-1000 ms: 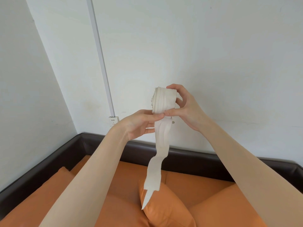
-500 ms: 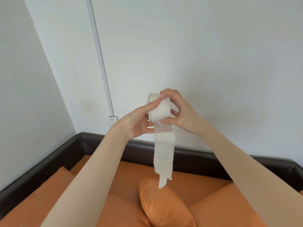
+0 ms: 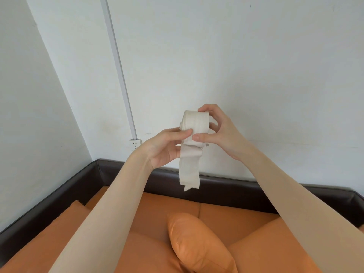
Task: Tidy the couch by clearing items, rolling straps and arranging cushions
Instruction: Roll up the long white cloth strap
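Orange couch (image 3: 226,209) below; both hands — left hand (image 3: 167,146), right hand (image 3: 220,133) — pinch the soft, light strap (image 3: 194,127) roll; grip its sides, it looks floppy.

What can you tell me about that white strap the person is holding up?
The strap is an off-white, soft, woven-looking band, mostly wound into a thick roll held up before the wall. A short loose tail hangs straight down, its end frayed and uneven. The left hand and the right hand pinch the roll from either side. Nothing else touches it.
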